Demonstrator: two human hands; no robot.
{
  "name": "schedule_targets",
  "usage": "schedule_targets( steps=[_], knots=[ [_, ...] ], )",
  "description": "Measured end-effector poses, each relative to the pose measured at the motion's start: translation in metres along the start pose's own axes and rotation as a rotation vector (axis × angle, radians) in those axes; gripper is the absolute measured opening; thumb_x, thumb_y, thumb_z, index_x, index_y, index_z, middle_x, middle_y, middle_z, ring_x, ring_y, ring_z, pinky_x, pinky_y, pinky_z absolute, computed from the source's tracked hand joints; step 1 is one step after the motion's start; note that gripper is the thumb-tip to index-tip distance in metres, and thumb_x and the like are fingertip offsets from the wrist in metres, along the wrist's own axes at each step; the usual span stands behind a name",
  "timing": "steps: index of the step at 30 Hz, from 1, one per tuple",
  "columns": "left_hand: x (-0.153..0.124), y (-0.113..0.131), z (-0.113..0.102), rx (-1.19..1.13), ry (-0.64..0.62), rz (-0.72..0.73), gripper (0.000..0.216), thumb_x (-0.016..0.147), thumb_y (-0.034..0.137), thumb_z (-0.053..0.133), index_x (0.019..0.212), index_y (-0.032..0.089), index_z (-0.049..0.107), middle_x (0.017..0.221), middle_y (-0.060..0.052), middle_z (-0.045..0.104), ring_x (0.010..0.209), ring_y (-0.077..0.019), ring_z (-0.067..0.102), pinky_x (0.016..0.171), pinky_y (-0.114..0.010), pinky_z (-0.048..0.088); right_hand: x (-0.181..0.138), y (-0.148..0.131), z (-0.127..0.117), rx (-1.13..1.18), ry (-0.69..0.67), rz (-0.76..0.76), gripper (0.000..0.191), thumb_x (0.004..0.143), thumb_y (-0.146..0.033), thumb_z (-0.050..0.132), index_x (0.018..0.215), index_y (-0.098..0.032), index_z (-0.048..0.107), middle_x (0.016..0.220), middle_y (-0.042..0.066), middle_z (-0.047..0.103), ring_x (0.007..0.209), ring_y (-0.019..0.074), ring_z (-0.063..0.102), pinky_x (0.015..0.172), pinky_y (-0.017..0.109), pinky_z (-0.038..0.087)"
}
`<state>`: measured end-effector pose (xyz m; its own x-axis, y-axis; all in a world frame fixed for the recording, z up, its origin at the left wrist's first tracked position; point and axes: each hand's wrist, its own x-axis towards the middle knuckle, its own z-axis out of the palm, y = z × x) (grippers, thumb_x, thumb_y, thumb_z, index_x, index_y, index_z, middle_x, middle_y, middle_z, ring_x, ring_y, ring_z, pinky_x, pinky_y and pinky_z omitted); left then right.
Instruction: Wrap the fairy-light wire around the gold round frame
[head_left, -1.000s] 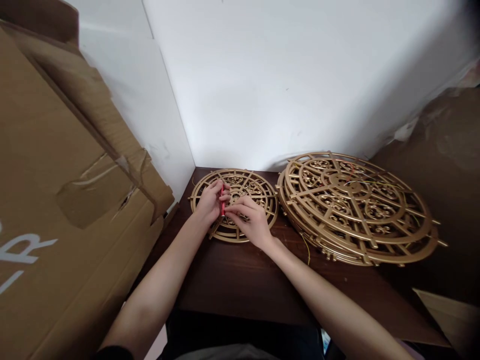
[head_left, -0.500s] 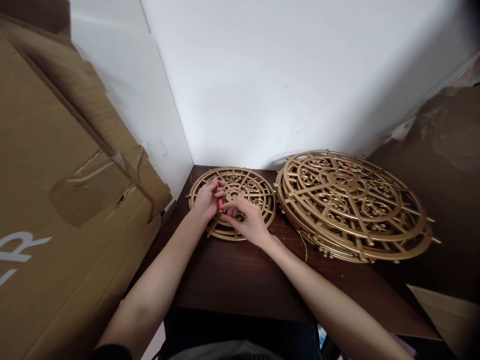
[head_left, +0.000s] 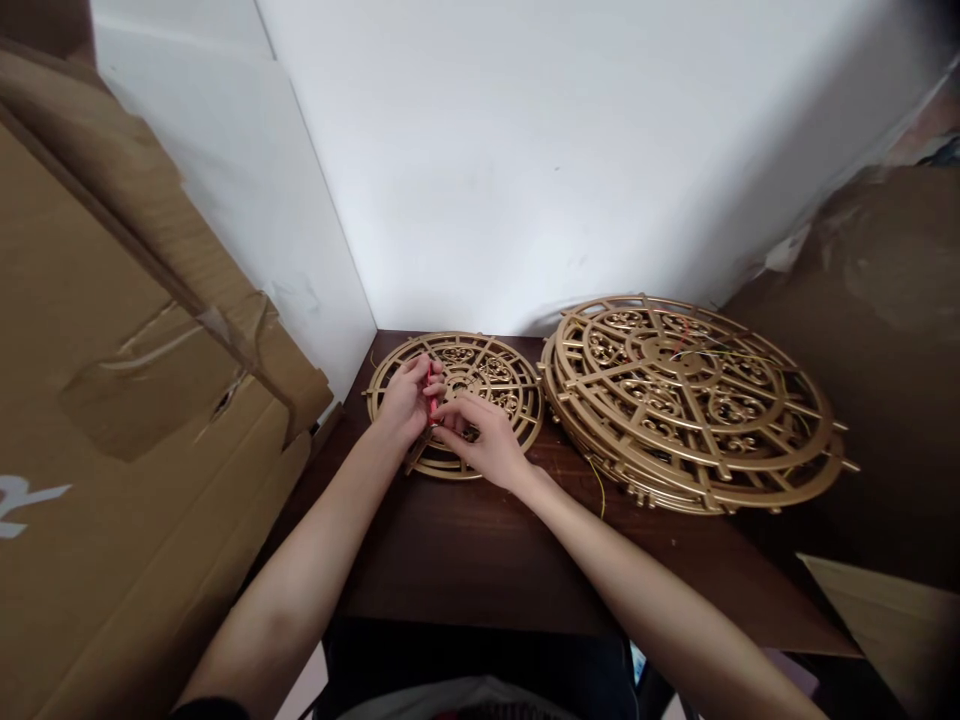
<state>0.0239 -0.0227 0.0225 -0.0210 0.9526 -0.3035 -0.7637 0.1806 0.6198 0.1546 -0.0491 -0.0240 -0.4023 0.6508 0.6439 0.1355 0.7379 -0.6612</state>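
Observation:
A small round gold openwork disc [head_left: 491,375] lies flat on the dark wooden table [head_left: 465,560] in the corner. Both hands rest on its near left part. My left hand [head_left: 403,402] pinches a thin red piece [head_left: 429,392] upright against the disc. My right hand [head_left: 484,440] meets it from the right, fingertips closed at the red piece's lower end. What my right fingers grip is too small to tell apart.
A stack of larger gold openwork discs [head_left: 694,400] with thin coloured wires lies to the right on the table. A big cardboard box [head_left: 127,400] leans on the left. White walls close the corner behind. Brown cardboard [head_left: 885,320] stands at the right.
The camera has drifted, so everything sits a little further left in view. Both hands stay on the small disc, with only slight finger movement around the red piece.

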Motion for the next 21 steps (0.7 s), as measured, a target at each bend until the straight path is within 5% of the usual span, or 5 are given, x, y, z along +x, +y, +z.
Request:
schedule_targets(
  steps=[7, 21],
  knots=[
    [0.0001, -0.0039, 0.0000, 0.046, -0.036, 0.052, 0.016, 0.091, 0.010, 0.049, 0.075, 0.014, 0.045, 0.066, 0.000, 0.049, 0.043, -0.0018, 0.040, 0.036, -0.007, 0.028, -0.0028, -0.0019, -0.0007, -0.079, -0.090, -0.018, 0.019, 0.090, -0.022, 0.054, 0.105, -0.021, 0.066, 0.094, 0.004, 0.068, 0.082, 0.0137, 0.062, 0.078, 0.025, 0.047],
    [0.0013, -0.0084, -0.0024, 0.061, -0.075, 0.065, 0.017, 0.083, 0.008, 0.060, 0.077, 0.015, 0.046, 0.067, 0.000, 0.050, 0.048, -0.0029, 0.042, 0.038, -0.007, 0.030, -0.0033, 0.0006, 0.0011, -0.051, -0.050, -0.008, 0.017, 0.085, -0.018, 0.058, 0.095, -0.019, 0.071, 0.084, 0.004, 0.072, 0.074, 0.0131, 0.066, 0.072, 0.023, 0.050]
  ],
)
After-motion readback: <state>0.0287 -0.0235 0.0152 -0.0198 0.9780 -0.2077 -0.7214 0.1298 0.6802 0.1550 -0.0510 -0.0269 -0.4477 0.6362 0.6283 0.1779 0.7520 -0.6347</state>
